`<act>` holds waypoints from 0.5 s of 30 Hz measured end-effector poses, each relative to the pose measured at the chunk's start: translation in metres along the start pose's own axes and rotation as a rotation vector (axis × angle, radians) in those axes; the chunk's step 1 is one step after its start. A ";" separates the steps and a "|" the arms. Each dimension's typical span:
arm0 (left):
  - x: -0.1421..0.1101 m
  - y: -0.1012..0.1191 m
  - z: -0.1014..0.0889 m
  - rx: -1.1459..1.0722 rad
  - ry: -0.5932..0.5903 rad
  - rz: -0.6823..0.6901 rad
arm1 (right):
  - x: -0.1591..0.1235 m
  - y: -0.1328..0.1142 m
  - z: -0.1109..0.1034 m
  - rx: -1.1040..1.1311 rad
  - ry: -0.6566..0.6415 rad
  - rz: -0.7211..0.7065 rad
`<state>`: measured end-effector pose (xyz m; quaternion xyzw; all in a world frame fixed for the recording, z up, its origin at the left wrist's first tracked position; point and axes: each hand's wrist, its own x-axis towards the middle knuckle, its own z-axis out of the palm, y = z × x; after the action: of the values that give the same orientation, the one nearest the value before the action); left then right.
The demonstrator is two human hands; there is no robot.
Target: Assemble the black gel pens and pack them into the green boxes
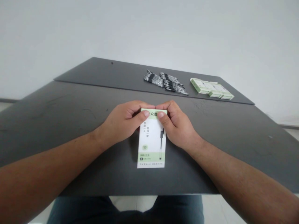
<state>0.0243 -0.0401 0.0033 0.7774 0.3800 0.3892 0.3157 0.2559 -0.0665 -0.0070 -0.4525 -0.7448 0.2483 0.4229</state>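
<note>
you've got the white-and-green pen box (151,143) held in both hands, right in front of you on the near part of the table, long side running away from you and slightly tilted in the view. it's printed with a pen picture, a 0.5 mark in a green circle and a green band near each short end. can't tell if its near end is touching the table.

your left hand (121,121) and right hand (176,124) are both narrow, closed on the far end of the box from either side. your left thumb (143,115) and right thumb (161,116) press on its face, tips almost meeting, and the fingers (140,105) curl over the far edge.

the box is over a dark grey tabletop (46,124), with a second dark grey board (100,70) beyond it. on that far board, well apart from your hands, is a loose pile of slim black-and-white pens (165,83), too small to make out exactly. just right of the pile is a row of pale green-and-white boxes (211,88). behind is a white wall (149,31). below the table edge are your dark trousers (77,210).
</note>
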 end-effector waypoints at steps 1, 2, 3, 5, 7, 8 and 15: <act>0.000 -0.001 0.000 -0.016 0.011 -0.003 | 0.000 -0.002 -0.001 -0.015 -0.006 -0.003; 0.000 -0.001 0.001 -0.042 0.024 -0.007 | 0.000 -0.003 -0.002 -0.016 -0.007 -0.008; -0.001 -0.003 0.002 -0.077 0.033 -0.017 | -0.001 -0.004 -0.002 -0.011 -0.006 -0.013; 0.000 -0.007 0.004 -0.184 0.029 -0.055 | 0.000 -0.004 -0.003 0.006 0.013 -0.014; 0.000 -0.010 0.008 -0.330 -0.009 -0.104 | 0.002 -0.002 -0.003 0.023 0.057 -0.005; 0.000 -0.011 0.010 -0.402 -0.046 -0.129 | 0.003 0.001 -0.003 0.030 0.088 -0.003; -0.007 -0.016 0.022 -0.450 -0.375 -0.226 | 0.013 0.012 -0.006 0.055 0.348 -0.029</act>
<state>0.0343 -0.0419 -0.0232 0.6990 0.3035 0.2757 0.5859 0.2640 -0.0493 -0.0079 -0.4662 -0.6598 0.1805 0.5610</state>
